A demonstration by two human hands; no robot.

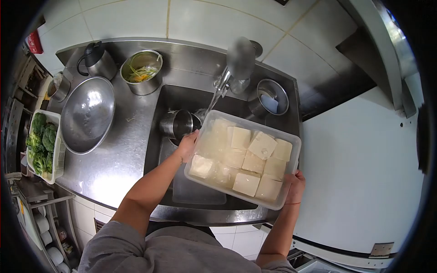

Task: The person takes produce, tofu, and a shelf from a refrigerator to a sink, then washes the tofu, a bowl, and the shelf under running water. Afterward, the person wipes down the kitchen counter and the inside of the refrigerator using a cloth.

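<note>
While water point(212, 102) runs, the plastic tub point(295, 152) holds white blocks point(253, 163).

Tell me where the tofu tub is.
Right of centre in the head view, the tub is over the sink, near the tap, held between left hand and right hand.

At the left edge of the silver steel bench point(125, 150), a white perforated plastic basket point(58, 150) contains green broccoli point(42, 141). Adjacent, right: a wide, round silver metal bowl point(88, 116). Far side: a black-lidded steel jug point(101, 64); to its right, a round steel pot point(144, 88) holding green and orange strips point(140, 74).
</note>
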